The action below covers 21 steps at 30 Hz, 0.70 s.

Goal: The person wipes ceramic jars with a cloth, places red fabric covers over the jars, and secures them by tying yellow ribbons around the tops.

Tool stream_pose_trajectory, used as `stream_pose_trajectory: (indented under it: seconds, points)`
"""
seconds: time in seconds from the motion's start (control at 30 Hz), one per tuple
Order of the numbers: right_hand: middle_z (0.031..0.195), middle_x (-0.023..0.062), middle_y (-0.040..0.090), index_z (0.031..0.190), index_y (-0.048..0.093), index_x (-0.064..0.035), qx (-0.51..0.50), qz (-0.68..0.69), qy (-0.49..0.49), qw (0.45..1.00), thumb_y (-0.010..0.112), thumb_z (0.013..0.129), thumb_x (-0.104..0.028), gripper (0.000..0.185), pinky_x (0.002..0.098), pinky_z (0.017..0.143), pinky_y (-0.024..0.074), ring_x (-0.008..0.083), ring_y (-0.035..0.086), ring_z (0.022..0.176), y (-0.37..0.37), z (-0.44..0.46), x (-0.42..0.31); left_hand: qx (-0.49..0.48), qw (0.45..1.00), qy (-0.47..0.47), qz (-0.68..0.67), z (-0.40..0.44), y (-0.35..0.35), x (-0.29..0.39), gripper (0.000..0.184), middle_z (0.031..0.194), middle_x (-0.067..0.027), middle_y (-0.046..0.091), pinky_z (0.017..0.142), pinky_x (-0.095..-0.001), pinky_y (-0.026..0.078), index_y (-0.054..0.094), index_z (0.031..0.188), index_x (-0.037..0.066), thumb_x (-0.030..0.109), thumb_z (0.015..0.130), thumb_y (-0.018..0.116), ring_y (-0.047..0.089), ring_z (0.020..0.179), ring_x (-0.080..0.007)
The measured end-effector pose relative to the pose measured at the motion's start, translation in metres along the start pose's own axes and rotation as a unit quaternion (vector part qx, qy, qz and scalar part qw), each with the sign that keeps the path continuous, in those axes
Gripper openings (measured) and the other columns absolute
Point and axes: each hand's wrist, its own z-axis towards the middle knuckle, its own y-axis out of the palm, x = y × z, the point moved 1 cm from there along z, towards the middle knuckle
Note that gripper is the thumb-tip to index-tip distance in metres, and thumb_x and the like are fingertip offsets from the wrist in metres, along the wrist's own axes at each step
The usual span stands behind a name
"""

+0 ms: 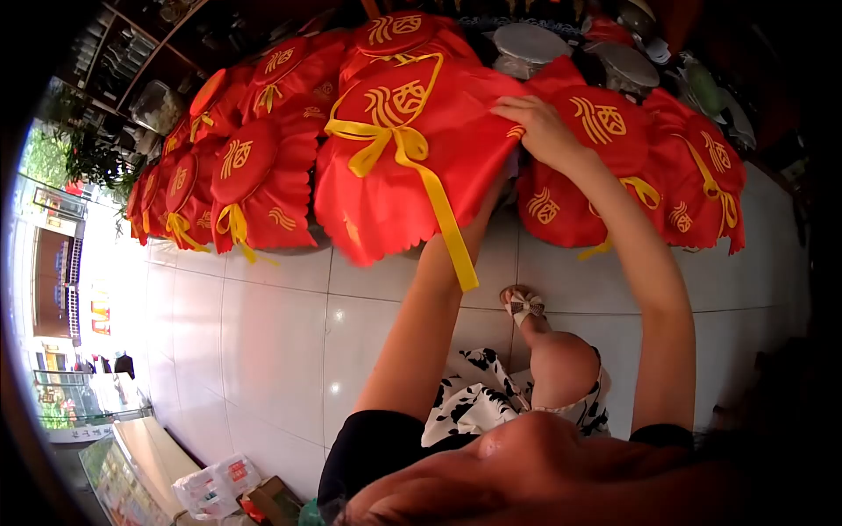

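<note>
Our right hand (537,130) lies against the near-side edge of a red cloth cover (460,145), its fingers stretched out over the fabric; we cannot tell whether they pinch it or only rest on it. Our left forearm (438,276) runs up beneath the same cover, and the cloth hides our left hand, so we cannot tell how that one stands or what it holds.

The cover sits between and in front of our arms. It is thin and smooth, with a soft sheen, drawn over a flat round top and falling in loose folds to a wavy, scalloped hem. Yellow brush-like characters are printed on it. A flat yellow ribbon (445,219) ties in a bow on its front, one long tail hanging over our left forearm.

To the left of our hands stands a cluster of vessels in matching red covers (246,180), each with a disc-shaped top and gathered skirt. To the right of our right hand, more red-covered vessels (627,158) stand close together. Beyond our hands are squat vessels with rounded, dull grey tops (531,44). Below our forearms spread pale, glossy floor tiles (272,351) with thin dark joints, and a sandal (524,302) with a fabric bow.
</note>
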Motion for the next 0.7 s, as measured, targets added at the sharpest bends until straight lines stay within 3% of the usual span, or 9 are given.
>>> stream_pose_trajectory:
  seconds: [0.23, 0.3, 0.33, 0.37, 0.4, 0.5, 0.53, 0.57, 0.7]
  points:
    - [0.133, 0.0112, 0.035, 0.122, 0.044, -0.008, -0.058, -0.139, 0.041, 0.988, 0.05, 0.069, 0.009, 0.056, 0.0376, 0.098, 0.0308, 0.0262, 0.035, 0.122, -0.015, -0.048, -0.022, -0.015, 0.995, 0.094, 0.019, -0.088, 0.001, 0.03, 0.031, 0.102, -0.0115, 0.05, 0.081, -0.0324, 0.038, 0.049, 0.105, 0.005, 0.017, 0.077, 0.054, 0.047, 0.095, -0.0221]
    - [0.127, 0.0112, 0.041, 0.116, 0.048, -0.0055, 0.006, 0.166, 0.024, 0.986, 0.056, 0.069, 0.005, 0.049, 0.0357, 0.093, 0.0369, 0.0254, 0.045, 0.112, -0.021, -0.079, -0.032, -0.07, 0.989, 0.13, 0.029, -0.134, 0.011, 0.03, 0.031, 0.101, -0.0112, 0.05, 0.08, -0.0322, 0.039, 0.049, 0.105, 0.005, 0.016, 0.077, 0.054, 0.048, 0.094, -0.0217]
    - [0.11, 0.0084, 0.053, 0.111, 0.05, -0.0039, 0.043, 0.281, 0.001, 0.959, 0.06, 0.072, -0.001, 0.04, 0.0301, 0.082, 0.0436, 0.018, 0.055, 0.093, -0.013, -0.1, -0.029, -0.111, 0.983, 0.145, 0.039, -0.16, 0.016, 0.024, 0.031, 0.1, -0.0111, 0.051, 0.08, -0.0321, 0.039, 0.049, 0.105, 0.005, 0.016, 0.077, 0.054, 0.048, 0.093, -0.0214]
    - [0.092, 0.004, 0.057, 0.105, 0.053, -0.0032, 0.028, 0.398, 0.122, 0.909, 0.059, 0.078, -0.006, 0.028, 0.0233, 0.071, 0.0444, 0.009, 0.054, 0.077, 0.004, -0.129, -0.031, -0.152, 0.974, 0.159, 0.052, -0.183, 0.023, 0.016, 0.03, 0.1, -0.011, 0.051, 0.079, -0.032, 0.039, 0.049, 0.105, 0.005, 0.016, 0.077, 0.055, 0.048, 0.092, -0.0212]
    - [0.084, 0.0013, 0.057, 0.101, 0.055, -0.0029, 0.009, 0.381, 0.157, 0.911, 0.058, 0.081, -0.009, 0.021, 0.0202, 0.066, 0.0431, 0.0061, 0.053, 0.076, 0.022, -0.156, -0.029, -0.195, 0.964, 0.168, 0.069, -0.207, 0.029, 0.004, 0.03, 0.099, -0.0109, 0.051, 0.079, -0.0319, 0.039, 0.05, 0.104, 0.005, 0.016, 0.077, 0.055, 0.049, 0.092, -0.0209]
    - [0.082, 0.0032, 0.061, 0.096, 0.058, 0.0015, -0.09, 0.5, 0.286, 0.813, 0.056, 0.082, -0.01, 0.018, 0.0208, 0.063, 0.0443, 0.0078, 0.055, 0.07, 0.119, -0.247, -0.002, -0.298, 0.929, 0.183, 0.117, -0.265, 0.04, -0.035, 0.029, 0.098, -0.0105, 0.052, 0.077, -0.0316, 0.04, 0.05, 0.104, 0.005, 0.015, 0.077, 0.055, 0.049, 0.09, -0.0202]
    - [0.083, 0.0046, 0.061, 0.097, 0.058, 0.0023, -0.114, 0.468, 0.295, 0.825, 0.056, 0.083, -0.011, 0.02, 0.0215, 0.063, 0.0455, 0.0088, 0.056, 0.071, 0.122, -0.249, 0.0, -0.311, 0.925, 0.18, 0.122, -0.275, 0.04, -0.045, 0.029, 0.097, -0.0104, 0.052, 0.077, -0.0315, 0.041, 0.05, 0.104, 0.005, 0.015, 0.077, 0.055, 0.05, 0.089, -0.0199]
    - [0.084, 0.0041, 0.061, 0.097, 0.058, 0.0019, -0.146, 0.528, 0.387, 0.742, 0.054, 0.085, -0.016, 0.021, 0.0218, 0.064, 0.0464, 0.0101, 0.058, 0.07, 0.133, -0.264, -0.006, -0.318, 0.922, 0.179, 0.128, -0.283, 0.035, -0.054, 0.029, 0.097, -0.0103, 0.052, 0.076, -0.0313, 0.041, 0.05, 0.103, 0.005, 0.015, 0.077, 0.055, 0.05, 0.089, -0.0197]
    - [0.102, 0.0091, 0.056, 0.109, 0.052, -0.0007, -0.217, 0.611, 0.465, 0.603, 0.049, 0.087, -0.034, 0.04, 0.0293, 0.07, 0.0483, 0.017, 0.058, 0.082, 0.184, -0.279, -0.009, -0.282, 0.926, 0.209, 0.137, -0.297, 0.014, -0.06, 0.028, 0.095, -0.0098, 0.053, 0.074, -0.0309, 0.042, 0.05, 0.103, 0.005, 0.014, 0.077, 0.055, 0.051, 0.086, -0.0187]
